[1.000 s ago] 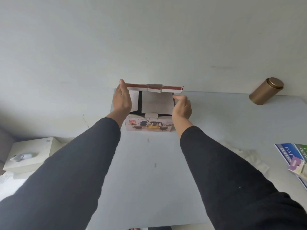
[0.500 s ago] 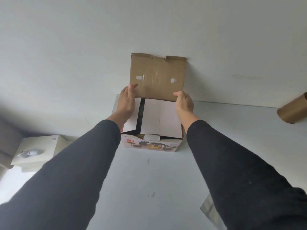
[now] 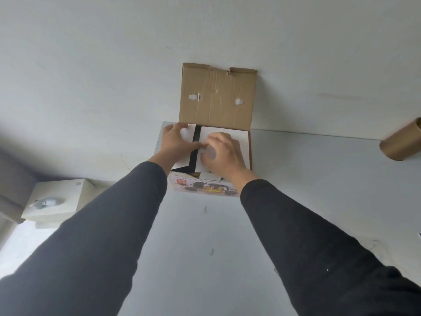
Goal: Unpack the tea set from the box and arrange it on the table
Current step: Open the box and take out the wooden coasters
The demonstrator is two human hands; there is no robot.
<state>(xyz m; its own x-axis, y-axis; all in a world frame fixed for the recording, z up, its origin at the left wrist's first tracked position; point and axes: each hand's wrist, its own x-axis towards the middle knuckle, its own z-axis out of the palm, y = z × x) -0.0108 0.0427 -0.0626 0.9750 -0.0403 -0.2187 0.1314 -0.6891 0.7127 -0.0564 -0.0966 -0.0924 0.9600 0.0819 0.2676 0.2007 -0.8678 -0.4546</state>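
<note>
Tea-set box [image 3: 206,187] stands open at the far edge of a pale surface [image 3: 205,247], against a white wall, its printed front panel showing a dark teapot and cups and facing the person. The left hand [image 3: 176,142] lies flat, fingers extended, on the white inner flap [image 3: 189,136] at the box's left side, thumb reaching toward the dark gap [image 3: 196,144] between the flaps. The right hand [image 3: 222,153] rests on the wider white inner flap [image 3: 239,139] beside it, fingers bent downward at the flap's left edge; motion blur hides whether they actually pinch the flap, so its grip cannot be told. The two hands nearly touch over the gap. Both arms wear dark sleeves [image 3: 102,236].

Behind the hands the brown cardboard lid [image 3: 217,96] stands upright, leaning back against the wall, with two white tabs on its inner face. The box's long axis runs left to right, parallel to the wall; the opening points upward.

Farther out, a gold cylindrical tin [image 3: 401,144] lies tilted at the right edge of view, well apart from the box. A white tissue box [image 3: 57,199] sits off the surface to the left, lower down.
</note>
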